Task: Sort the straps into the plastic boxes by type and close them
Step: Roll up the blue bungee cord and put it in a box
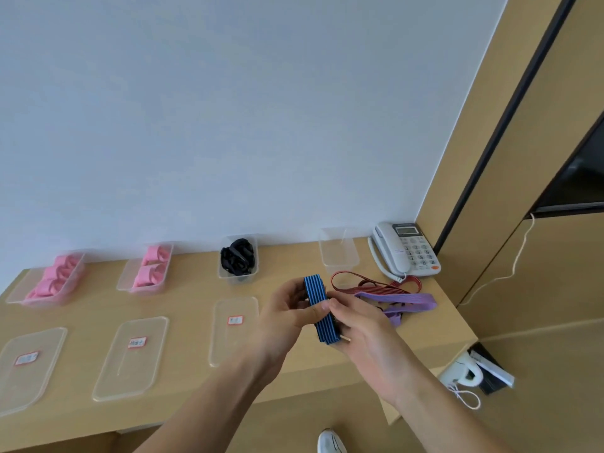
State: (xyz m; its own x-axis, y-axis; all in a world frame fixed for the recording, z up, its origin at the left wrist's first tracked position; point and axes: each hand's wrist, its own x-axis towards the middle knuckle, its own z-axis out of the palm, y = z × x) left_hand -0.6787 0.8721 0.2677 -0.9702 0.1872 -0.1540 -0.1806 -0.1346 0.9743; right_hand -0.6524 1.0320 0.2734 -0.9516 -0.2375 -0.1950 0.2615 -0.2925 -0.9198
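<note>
A folded blue strap with dark stripes (318,305) is held above the desk by both hands. My left hand (287,312) grips its left side with curled fingers and thumb. My right hand (359,331) pinches its right edge and supports its lower end. A red strap (366,284) and a purple strap (408,302) lie loose on the desk behind my right hand. Along the wall stand open plastic boxes: two with pink straps (54,277) (150,268), one with black straps (238,258), and an empty box (338,248).
Three clear lids with red-edged labels (27,364) (132,354) (233,328) lie on the wooden desk (183,302) in front of the boxes. A white telephone (405,250) sits at the far right corner. Below the desk's right edge is a white device with a cord (464,377).
</note>
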